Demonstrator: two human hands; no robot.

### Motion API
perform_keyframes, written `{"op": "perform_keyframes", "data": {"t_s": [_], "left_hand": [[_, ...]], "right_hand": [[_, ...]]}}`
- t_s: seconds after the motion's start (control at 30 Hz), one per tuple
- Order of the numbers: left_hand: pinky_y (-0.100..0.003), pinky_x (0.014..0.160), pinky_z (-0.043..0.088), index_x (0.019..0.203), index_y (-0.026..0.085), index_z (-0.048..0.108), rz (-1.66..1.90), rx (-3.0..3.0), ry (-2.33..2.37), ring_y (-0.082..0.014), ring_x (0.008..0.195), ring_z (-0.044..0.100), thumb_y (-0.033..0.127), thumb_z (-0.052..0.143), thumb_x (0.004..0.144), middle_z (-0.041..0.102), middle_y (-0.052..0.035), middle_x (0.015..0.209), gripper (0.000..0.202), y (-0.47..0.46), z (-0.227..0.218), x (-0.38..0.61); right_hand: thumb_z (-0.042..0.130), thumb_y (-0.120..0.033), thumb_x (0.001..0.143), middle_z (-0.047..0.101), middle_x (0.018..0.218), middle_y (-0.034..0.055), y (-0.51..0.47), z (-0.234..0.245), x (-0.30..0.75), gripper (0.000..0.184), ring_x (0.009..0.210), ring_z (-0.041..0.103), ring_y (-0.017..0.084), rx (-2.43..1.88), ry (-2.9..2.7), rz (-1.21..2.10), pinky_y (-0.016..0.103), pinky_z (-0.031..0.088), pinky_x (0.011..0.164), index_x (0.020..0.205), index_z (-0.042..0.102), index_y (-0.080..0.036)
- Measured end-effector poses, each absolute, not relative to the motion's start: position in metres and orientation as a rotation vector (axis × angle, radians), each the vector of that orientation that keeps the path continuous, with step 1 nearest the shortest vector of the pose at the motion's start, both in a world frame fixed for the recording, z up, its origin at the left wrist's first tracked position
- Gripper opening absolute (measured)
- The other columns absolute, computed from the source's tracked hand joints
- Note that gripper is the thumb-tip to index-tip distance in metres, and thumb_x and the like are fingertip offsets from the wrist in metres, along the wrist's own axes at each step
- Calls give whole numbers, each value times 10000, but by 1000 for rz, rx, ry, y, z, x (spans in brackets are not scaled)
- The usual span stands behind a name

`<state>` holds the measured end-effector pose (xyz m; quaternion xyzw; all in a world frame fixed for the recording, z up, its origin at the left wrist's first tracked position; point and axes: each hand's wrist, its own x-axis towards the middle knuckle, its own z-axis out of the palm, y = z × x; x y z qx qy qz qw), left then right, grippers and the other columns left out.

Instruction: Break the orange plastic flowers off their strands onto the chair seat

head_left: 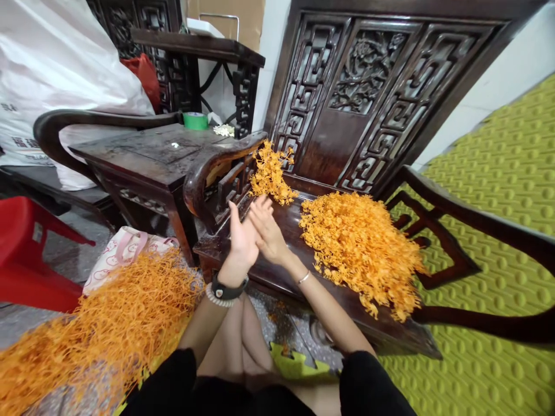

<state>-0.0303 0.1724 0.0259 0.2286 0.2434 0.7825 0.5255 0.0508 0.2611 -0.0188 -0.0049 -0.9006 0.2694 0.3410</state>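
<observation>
My left hand point(243, 238) is held up over the front of a dark carved wooden chair seat point(288, 222), its palm turned inward, thumb raised and fingers extended. Against that palm rests my right hand point(269, 237), also with fingers stretched out. I see nothing held in either one. Just beyond the fingertips is a small heap of orange flower-like pieces point(272, 173), at the seat's left back. To the right on the same seat lies a much larger heap of these orange pieces point(359, 248).
Thin orange strands point(130, 306) are piled at lower left beside a pink-white bag point(117, 254) and a red stool point(30, 254). A side table point(147, 150) bears green tape point(196, 121). White sacks point(65, 63) stand behind it. Yellow-green mat point(498, 185) lies right.
</observation>
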Motion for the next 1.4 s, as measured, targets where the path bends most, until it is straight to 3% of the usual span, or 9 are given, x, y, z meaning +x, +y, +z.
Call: {"op": "perform_keyframes", "data": {"t_s": [0.1,0.27,0.4,0.53,0.63,0.7,1.03,1.23,1.4], "left_hand": [[-393,1145,227,1348,263,490,2065,793,570,-203,1395,300,675,58,889,426,-38,1464,753,154,41,-50],[-365,1102,287,1288,260,564,2214,941,775,-202,1331,400,645,78,911,506,-56,1397,725,116,35,-67],[-243,896,416,1130,200,683,2418,689,995,-151,1000,576,543,251,952,662,-72,1110,580,89,8,-65],[-193,738,410,994,179,733,2569,482,1102,-108,734,509,417,398,939,626,-30,818,414,67,-17,-68],[-193,730,401,932,170,741,2628,408,1127,-110,745,497,354,428,929,616,-29,817,363,56,-29,-73],[-198,722,398,909,166,740,2651,346,1135,-111,749,493,339,444,920,628,-35,866,342,52,-33,-77],[-214,728,379,878,171,733,2661,225,1174,-111,736,473,345,482,900,597,-20,821,306,44,-43,-87],[-224,721,367,849,175,736,2679,237,1187,-115,736,460,351,501,884,585,-16,787,296,44,-48,-91],[-222,727,367,837,181,737,2664,205,1215,-114,733,467,341,499,879,579,-9,763,291,41,-56,-93]], "right_hand": [[176,-674,907,184,1556,-23,282,-25,58,717,1441,167,196,-328,-2236,920,395,106,1201,1480,271,-253],[56,-669,907,514,1383,57,317,-33,65,793,1357,376,223,-674,-2300,1099,434,197,1171,1307,561,-206],[155,-661,917,665,1180,94,322,-52,47,721,1248,511,283,-661,-2446,1093,568,191,1132,1232,625,-215],[345,-522,950,623,1257,52,309,-70,23,444,1300,452,260,-550,-2550,956,601,98,1126,1135,669,-281],[624,-406,835,592,1300,40,298,-77,6,187,1344,381,267,-474,-2588,824,578,90,1127,914,728,-273],[706,-333,768,576,1317,48,293,-78,-3,92,1354,355,281,-470,-2594,758,583,106,1117,811,728,-256],[737,-237,698,559,1327,82,289,-79,-15,31,1355,313,351,-563,-2631,640,647,154,1069,723,724,-224],[676,-141,692,598,1270,61,287,-69,-21,74,1353,307,323,-444,-2629,623,582,86,1124,655,701,-201],[582,-200,815,626,1201,65,295,-61,-41,161,1233,435,273,-420,-2516,679,496,320,1058,724,715,-212]]}}
